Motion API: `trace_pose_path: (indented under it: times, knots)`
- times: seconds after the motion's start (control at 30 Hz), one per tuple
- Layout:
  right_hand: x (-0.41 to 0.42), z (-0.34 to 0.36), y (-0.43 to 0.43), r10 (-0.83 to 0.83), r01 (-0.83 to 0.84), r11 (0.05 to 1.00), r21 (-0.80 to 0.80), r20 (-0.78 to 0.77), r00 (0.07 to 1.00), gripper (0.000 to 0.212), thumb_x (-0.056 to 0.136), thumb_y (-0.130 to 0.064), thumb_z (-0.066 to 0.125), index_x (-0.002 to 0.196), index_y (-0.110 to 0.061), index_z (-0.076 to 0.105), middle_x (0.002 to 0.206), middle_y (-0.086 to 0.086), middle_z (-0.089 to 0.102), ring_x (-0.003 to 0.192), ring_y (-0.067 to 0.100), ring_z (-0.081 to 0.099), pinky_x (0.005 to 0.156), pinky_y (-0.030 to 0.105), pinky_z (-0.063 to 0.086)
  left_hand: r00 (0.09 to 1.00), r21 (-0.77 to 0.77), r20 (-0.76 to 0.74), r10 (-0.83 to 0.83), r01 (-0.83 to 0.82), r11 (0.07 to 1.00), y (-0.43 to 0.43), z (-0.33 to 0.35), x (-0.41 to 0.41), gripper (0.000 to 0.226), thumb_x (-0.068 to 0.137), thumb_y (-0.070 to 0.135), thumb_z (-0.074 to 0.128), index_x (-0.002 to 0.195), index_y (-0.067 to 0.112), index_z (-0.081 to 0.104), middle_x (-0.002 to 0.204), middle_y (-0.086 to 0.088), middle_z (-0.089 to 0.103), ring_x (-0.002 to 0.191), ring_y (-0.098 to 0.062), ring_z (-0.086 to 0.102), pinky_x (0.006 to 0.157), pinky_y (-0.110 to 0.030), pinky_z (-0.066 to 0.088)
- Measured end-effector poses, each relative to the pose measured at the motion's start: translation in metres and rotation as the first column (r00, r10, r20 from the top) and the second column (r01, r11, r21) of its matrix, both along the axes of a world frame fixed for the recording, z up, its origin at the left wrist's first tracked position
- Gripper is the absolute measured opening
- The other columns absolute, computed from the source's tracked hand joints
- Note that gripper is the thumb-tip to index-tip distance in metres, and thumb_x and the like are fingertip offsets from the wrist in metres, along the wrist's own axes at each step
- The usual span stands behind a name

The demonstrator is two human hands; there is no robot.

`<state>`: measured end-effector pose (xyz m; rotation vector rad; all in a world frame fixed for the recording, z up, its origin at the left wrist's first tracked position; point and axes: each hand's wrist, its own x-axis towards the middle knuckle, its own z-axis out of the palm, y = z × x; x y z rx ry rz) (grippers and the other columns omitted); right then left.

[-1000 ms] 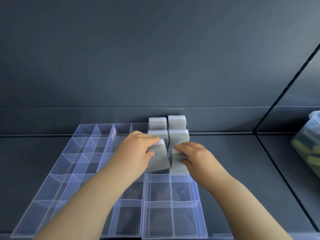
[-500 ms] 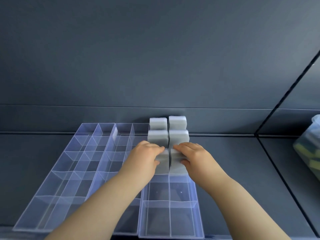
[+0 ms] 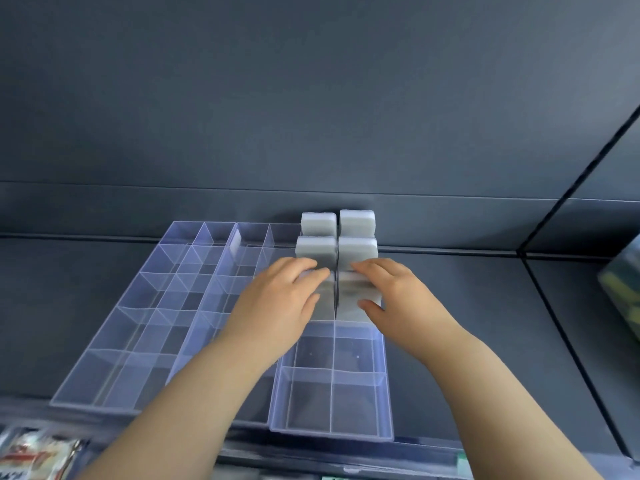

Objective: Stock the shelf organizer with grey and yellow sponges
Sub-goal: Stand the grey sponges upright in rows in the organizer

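Clear plastic organizer trays (image 3: 332, 434) with square compartments lie on the dark shelf. In the right tray, several grey sponges stand upright in the back rows, such as one at the far right (image 3: 356, 223) and one in the second row (image 3: 317, 251). My left hand (image 3: 277, 306) rests on a grey sponge (image 3: 323, 306) in the third row's left compartment. My right hand (image 3: 394, 296) presses the neighbouring grey sponge (image 3: 349, 303) in the right compartment. Both sponges sit low in their cells, partly hidden by my fingers.
The two front rows of the right tray are bare, as are the left trays (image 3: 145, 323). A clear bin (image 3: 623, 289) with yellow and dark sponges sits at the far right. Packaged goods (image 3: 38, 455) show on the shelf below.
My left hand tipped its grey sponge upright and pushed it down into the third-row cell beside the right one. Both hands now lie flatter on top. The view shifted up slightly.
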<state>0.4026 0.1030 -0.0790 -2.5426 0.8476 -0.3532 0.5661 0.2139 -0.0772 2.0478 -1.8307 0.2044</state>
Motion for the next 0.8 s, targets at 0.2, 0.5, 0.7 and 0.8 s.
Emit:
trace_pose_path:
  times: [0.2,0.5,0.7,0.8]
  knots:
    - [-0.012,-0.001,0.038,-0.093,0.119,0.98,-0.157,0.168,0.981,0.039,0.085,-0.016,0.064,0.123,-0.011,0.057,0.128,0.004,0.056,0.124,0.024,0.046,0.1,0.024,0.031,0.993,-0.049,0.11,-0.038,0.044,0.998,0.045,-0.002,-0.01,0.032,0.088,0.022,0.044,0.105,0.013,0.07,0.097,0.001,0.068,0.086,-0.022,0.062,0.069,-0.033,0.051]
    - [-0.033,0.002,0.159,-0.206,0.217,0.972,-0.094,0.109,0.972,0.041,0.092,-0.036,0.051,0.131,-0.023,0.05,0.14,-0.01,0.044,0.132,0.009,0.035,0.099,0.011,0.019,0.989,-0.018,0.087,-0.117,0.119,0.993,0.13,0.002,-0.011,0.037,0.087,0.029,0.04,0.103,0.018,0.071,0.089,0.006,0.069,0.078,-0.018,0.064,0.066,-0.031,0.05]
    - [-0.057,-0.012,0.23,-0.304,0.305,0.952,-0.036,0.009,0.952,0.046,0.093,-0.043,0.045,0.136,-0.028,0.042,0.144,-0.014,0.036,0.134,0.005,0.028,0.105,0.016,0.024,0.975,0.025,0.03,-0.22,0.219,0.975,0.178,-0.014,-0.026,0.039,0.085,0.032,0.039,0.105,0.022,0.071,0.092,0.009,0.069,0.082,-0.014,0.065,0.069,-0.029,0.052]
    - [-0.085,-0.013,0.247,-0.377,0.377,0.925,-0.035,0.022,0.926,0.045,0.092,-0.043,0.047,0.135,-0.029,0.043,0.143,-0.015,0.037,0.133,0.005,0.031,0.103,0.015,0.026,0.962,0.012,0.003,-0.275,0.274,0.962,0.183,-0.016,-0.047,0.039,0.085,0.033,0.04,0.107,0.02,0.071,0.096,0.006,0.07,0.085,-0.015,0.066,0.07,-0.03,0.053]
